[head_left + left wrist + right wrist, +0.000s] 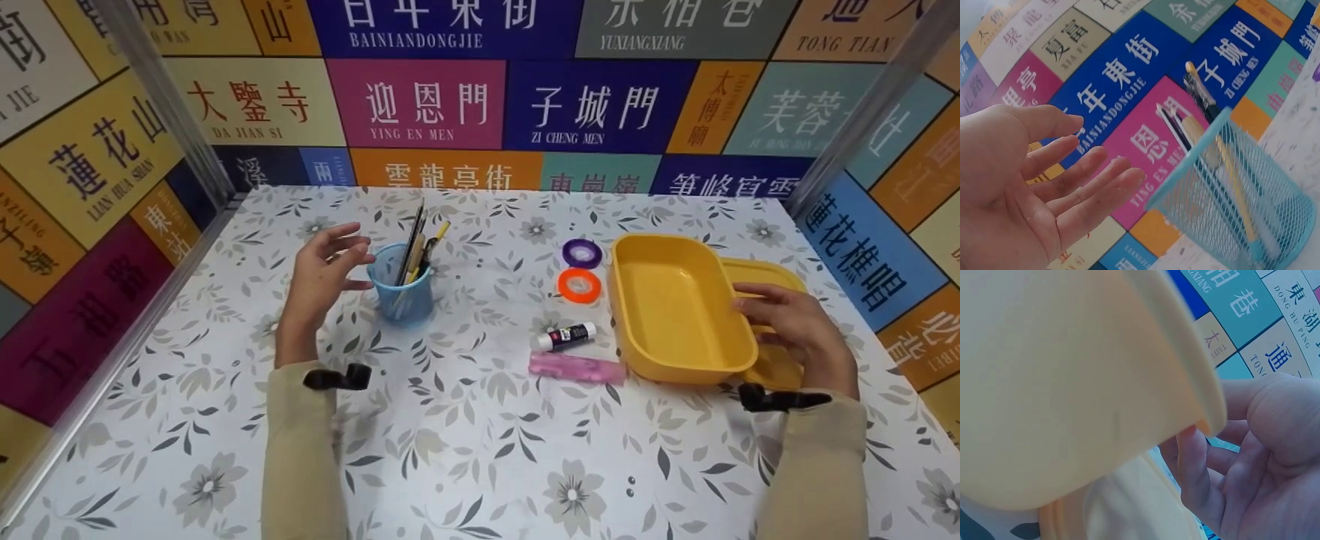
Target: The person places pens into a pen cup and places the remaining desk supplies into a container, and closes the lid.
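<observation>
My left hand (319, 281) is beside a blue mesh pen cup (405, 300), its fingers loosely spread and holding nothing. Paintbrushes and a yellow-handled tool (441, 232) lean inside the cup. In the left wrist view a gap shows between the fingertips (1137, 177) and the cup (1241, 208). At the right, my right hand (799, 322) grips the right rim of an empty yellow plastic box (675, 307). The right wrist view shows a fingertip (1189, 439) under the rim of the box (1084, 394). A matching yellow lid (776, 367) lies partly beneath the box.
Left of the box are a purple tape roll (582, 253), an orange tape roll (579, 286), a glue stick (566, 337) and a pink translucent case (577, 368). The table (450, 465) has a floral cover. Walls with coloured lettered panels (416, 105) enclose its back and sides.
</observation>
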`<state>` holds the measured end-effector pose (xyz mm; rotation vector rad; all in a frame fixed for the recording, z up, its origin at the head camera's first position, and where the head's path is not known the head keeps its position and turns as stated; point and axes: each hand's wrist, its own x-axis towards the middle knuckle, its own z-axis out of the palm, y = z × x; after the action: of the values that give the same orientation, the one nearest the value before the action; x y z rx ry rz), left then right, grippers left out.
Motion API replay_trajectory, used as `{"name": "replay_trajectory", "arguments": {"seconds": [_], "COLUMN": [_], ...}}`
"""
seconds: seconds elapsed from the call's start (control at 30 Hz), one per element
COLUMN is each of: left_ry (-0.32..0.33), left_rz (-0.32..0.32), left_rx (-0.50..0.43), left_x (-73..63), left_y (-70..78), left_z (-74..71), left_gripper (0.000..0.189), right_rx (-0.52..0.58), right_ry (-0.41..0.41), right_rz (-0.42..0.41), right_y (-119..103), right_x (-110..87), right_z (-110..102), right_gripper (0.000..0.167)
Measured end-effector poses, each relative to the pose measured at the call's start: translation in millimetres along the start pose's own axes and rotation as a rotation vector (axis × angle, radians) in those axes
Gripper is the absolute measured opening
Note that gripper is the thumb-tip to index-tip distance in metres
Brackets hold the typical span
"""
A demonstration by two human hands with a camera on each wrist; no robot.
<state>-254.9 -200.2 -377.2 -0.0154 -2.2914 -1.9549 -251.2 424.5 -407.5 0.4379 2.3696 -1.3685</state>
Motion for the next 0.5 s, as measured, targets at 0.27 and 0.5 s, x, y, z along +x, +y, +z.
{"name": "replay_trajectory", "arguments": {"seconds": [0.27,0.5], "left_ry": [-0.168,-0.249], "left_rz": [-0.004,0.0], "left_rx": [-0.007,0.028], "left_x": [-4.2,-6.8], "left_y": [10.8,11.6], "left_z": [39.5,57.3], "left_gripper": [0.049,0.045], "right_rx": [0.002,0.013], "right_ry": [-0.014,-0.015], "right_rz": [0.001,0.006], "right_y": [3.6,4.6], "right_x": [-1.5,-1.3], "right_z": [-1.3,-1.5], "right_gripper": [0.082,0.083]}}
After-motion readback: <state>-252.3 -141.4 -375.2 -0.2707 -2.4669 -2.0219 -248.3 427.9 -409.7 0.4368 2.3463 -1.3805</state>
